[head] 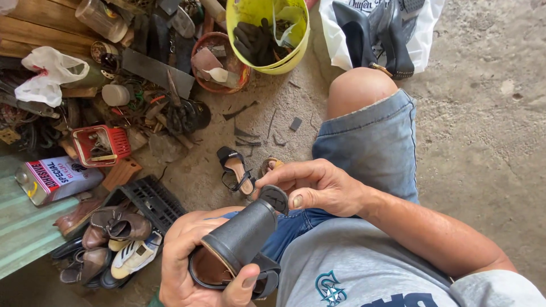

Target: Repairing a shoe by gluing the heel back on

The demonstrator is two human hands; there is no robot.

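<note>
Left hand (pixel 190 258) is closed round a black block-heeled shoe (pixel 239 250), fingers wrapped over the upper and the thumb pressed along the lower side, so that the thick cylindrical heel points up and away from the body. Right hand (pixel 315 185) is partly closed: thumb and forefinger pinch a small dark rubber heel cap (pixel 275 198) and hold it at the end of that heel, tilted, one edge touching or nearly touching the heel face. Whether the cap is bonded cannot be told.

Position: the shoe is held over the lap, above the blue denim shorts (pixel 372 142), with the tan insole visible inside the opening.

Progress, as judged from this view: the cap is in hand and brought to the heel, but it does not lie flat or square on it. Seating and pressing it down appear outstanding.

Surroundings: a black strappy sandal (pixel 236 170) lies on the concrete floor (pixel 483 142) just beyond the hands. A rectangular metal adhesive tin (pixel 54 179) lies on its side at the left, near a heap of worn brown and white shoes (pixel 111 244). A yellow plastic bucket (pixel 301 42) holding dark gloves stands farther off, beside a white plastic bag (pixel 335 40) containing black high-heeled shoes.
</note>
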